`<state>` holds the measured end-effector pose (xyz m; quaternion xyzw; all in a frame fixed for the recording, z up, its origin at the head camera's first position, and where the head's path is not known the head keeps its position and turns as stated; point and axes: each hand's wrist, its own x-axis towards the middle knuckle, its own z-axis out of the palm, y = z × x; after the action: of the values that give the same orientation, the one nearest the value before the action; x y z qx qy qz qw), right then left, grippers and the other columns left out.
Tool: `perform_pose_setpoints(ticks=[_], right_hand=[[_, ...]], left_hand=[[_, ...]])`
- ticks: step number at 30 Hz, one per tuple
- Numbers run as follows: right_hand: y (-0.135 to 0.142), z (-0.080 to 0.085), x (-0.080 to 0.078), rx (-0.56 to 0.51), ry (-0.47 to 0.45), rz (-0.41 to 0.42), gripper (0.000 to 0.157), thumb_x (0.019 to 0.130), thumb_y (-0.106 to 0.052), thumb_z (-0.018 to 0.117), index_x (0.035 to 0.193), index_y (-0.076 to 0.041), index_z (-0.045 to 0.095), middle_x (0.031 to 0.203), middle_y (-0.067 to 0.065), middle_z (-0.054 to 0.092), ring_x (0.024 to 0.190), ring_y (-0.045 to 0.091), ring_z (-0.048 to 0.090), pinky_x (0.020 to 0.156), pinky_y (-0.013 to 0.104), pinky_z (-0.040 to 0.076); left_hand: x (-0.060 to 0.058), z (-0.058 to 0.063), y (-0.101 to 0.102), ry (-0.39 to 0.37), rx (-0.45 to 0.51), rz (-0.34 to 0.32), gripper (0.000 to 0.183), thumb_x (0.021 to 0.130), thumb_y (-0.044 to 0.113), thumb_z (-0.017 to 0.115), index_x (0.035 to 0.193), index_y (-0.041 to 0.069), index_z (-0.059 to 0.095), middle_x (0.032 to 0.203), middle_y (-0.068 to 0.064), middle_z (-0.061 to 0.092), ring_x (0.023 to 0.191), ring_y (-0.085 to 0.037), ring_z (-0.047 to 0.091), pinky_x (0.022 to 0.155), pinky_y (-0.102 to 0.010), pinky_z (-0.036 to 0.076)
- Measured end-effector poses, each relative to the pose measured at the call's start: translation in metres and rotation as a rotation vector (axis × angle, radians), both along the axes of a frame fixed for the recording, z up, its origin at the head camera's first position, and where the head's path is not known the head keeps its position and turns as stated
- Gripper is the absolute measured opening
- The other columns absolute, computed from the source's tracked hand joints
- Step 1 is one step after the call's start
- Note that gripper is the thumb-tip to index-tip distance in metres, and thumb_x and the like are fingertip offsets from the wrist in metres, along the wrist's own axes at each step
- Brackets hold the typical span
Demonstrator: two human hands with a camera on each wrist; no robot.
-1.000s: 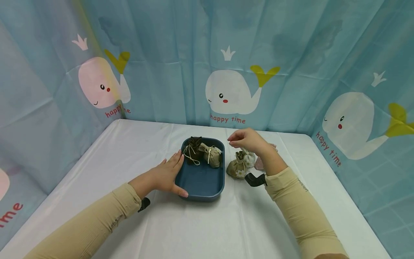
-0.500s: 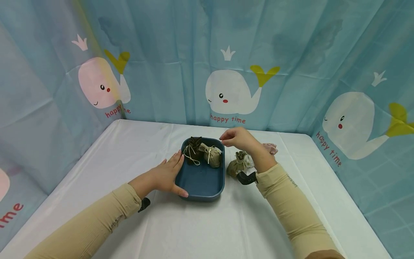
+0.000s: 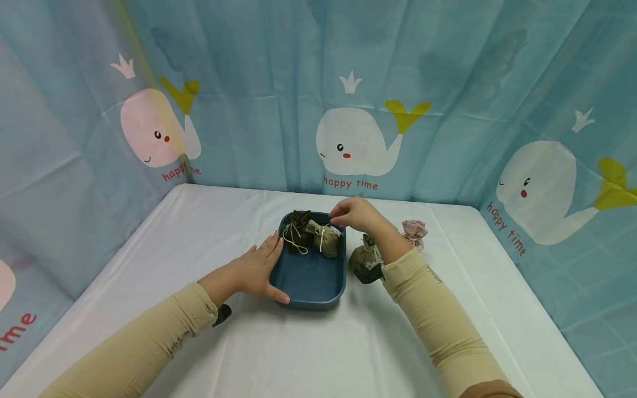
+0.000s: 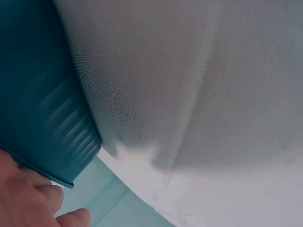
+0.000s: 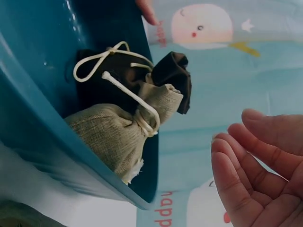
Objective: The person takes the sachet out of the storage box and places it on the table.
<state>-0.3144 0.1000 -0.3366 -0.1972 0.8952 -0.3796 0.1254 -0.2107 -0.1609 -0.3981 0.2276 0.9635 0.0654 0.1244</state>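
A dark blue rectangular bin [image 3: 308, 279] stands on the table with a dark brown drawstring pouch [image 3: 294, 236] and a greyish-tan drawstring pouch [image 3: 329, 243] at its far end. Against the bin's left rim rests my left hand [image 3: 256, 268], fingers spread and thumb at the near corner. My right hand [image 3: 355, 213] hovers over the bin's far right corner. In the right wrist view, its bent, relaxed fingers [image 5: 255, 170] hold nothing and are apart from both pouches.
Right of the bin sit an olive drawstring pouch [image 3: 364, 255], partly behind my right wrist, and a pink pouch [image 3: 414, 231]. A white cloth [image 3: 298, 354] covers the table. A blue whale-print curtain [image 3: 259, 121] hangs behind it.
My right hand has moved left, from above the loose pouches to over the bin's far right corner. Its forearm now hides the white pouch. The left hand, bin and pouches have not moved.
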Motion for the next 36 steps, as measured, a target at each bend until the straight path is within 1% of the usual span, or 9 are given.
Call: perform_pose_setpoints(ticks=[7, 11, 16, 21, 27, 30, 34, 36], right_hand=[[-0.008, -0.004, -0.002, 0.027, -0.01, 0.013, 0.023, 0.087, -0.018, 0.064, 0.105, -0.004, 0.068, 0.095, 0.005, 0.067, 0.087, 0.023, 0.062, 0.077, 0.034, 0.049], [-0.013, -0.008, -0.005, 0.04, -0.02, 0.009, 0.023, 0.086, -0.017, 0.065, 0.104, -0.003, 0.068, 0.093, 0.004, 0.067, 0.084, 0.02, 0.062, 0.076, 0.033, 0.05], [-0.017, -0.013, -0.01, 0.024, -0.05, -0.004, 0.024, 0.084, -0.016, 0.067, 0.103, -0.003, 0.068, 0.093, 0.005, 0.067, 0.082, 0.017, 0.062, 0.079, 0.038, 0.05], [-0.022, -0.016, -0.013, 0.035, -0.063, -0.017, 0.025, 0.083, -0.017, 0.068, 0.105, -0.004, 0.069, 0.096, 0.005, 0.067, 0.084, 0.018, 0.062, 0.08, 0.038, 0.05], [-0.026, -0.017, -0.013, 0.108, -0.049, -0.032, 0.023, 0.081, -0.021, 0.07, 0.101, -0.008, 0.071, 0.096, 0.003, 0.067, 0.084, 0.017, 0.062, 0.077, 0.034, 0.05], [-0.026, -0.019, -0.013, 0.123, -0.047, -0.038, 0.022, 0.08, -0.022, 0.071, 0.098, -0.009, 0.071, 0.095, 0.003, 0.067, 0.084, 0.017, 0.061, 0.077, 0.034, 0.05], [-0.027, -0.022, -0.012, 0.135, -0.046, -0.03, 0.023, 0.079, -0.025, 0.072, 0.097, -0.01, 0.072, 0.094, 0.003, 0.067, 0.082, 0.017, 0.062, 0.076, 0.034, 0.05], [-0.028, -0.022, -0.011, 0.152, -0.042, -0.017, 0.024, 0.079, -0.026, 0.073, 0.097, -0.011, 0.072, 0.092, 0.002, 0.067, 0.08, 0.016, 0.062, 0.074, 0.033, 0.051]], left_hand=[[0.0, 0.0, -0.001, 0.0, 0.008, -0.002, 0.132, 0.057, 0.081, 0.057, 0.146, 0.002, -0.001, 0.151, -0.015, -0.013, 0.139, -0.03, -0.004, 0.106, -0.056, 0.013], [0.0, -0.001, -0.001, 0.003, 0.009, -0.005, 0.132, 0.057, 0.081, 0.057, 0.146, 0.002, -0.001, 0.151, -0.015, -0.013, 0.139, -0.03, -0.003, 0.106, -0.056, 0.013], [0.0, -0.002, -0.001, 0.004, 0.015, -0.009, 0.133, 0.057, 0.081, 0.057, 0.146, 0.001, 0.0, 0.152, -0.016, -0.011, 0.139, -0.031, -0.003, 0.106, -0.056, 0.012], [0.0, -0.001, -0.001, 0.01, 0.007, -0.007, 0.134, 0.055, 0.083, 0.054, 0.146, 0.001, 0.0, 0.152, -0.016, -0.011, 0.139, -0.03, -0.002, 0.107, -0.055, 0.013], [0.0, -0.001, 0.0, 0.012, 0.01, -0.003, 0.133, 0.056, 0.081, 0.057, 0.146, 0.001, 0.001, 0.152, -0.016, -0.01, 0.139, -0.031, -0.002, 0.106, -0.055, 0.013], [-0.001, -0.004, -0.001, 0.018, -0.002, 0.002, 0.134, 0.056, 0.082, 0.057, 0.146, 0.002, -0.001, 0.152, -0.014, -0.011, 0.14, -0.029, -0.003, 0.107, -0.054, 0.013], [-0.002, -0.005, -0.001, 0.025, 0.007, -0.004, 0.134, 0.056, 0.082, 0.057, 0.146, 0.002, -0.001, 0.152, -0.015, -0.011, 0.14, -0.029, -0.003, 0.107, -0.055, 0.013], [-0.002, -0.004, -0.001, 0.024, 0.009, -0.01, 0.134, 0.056, 0.082, 0.056, 0.146, 0.001, 0.0, 0.152, -0.016, -0.011, 0.139, -0.03, -0.002, 0.106, -0.055, 0.014]])
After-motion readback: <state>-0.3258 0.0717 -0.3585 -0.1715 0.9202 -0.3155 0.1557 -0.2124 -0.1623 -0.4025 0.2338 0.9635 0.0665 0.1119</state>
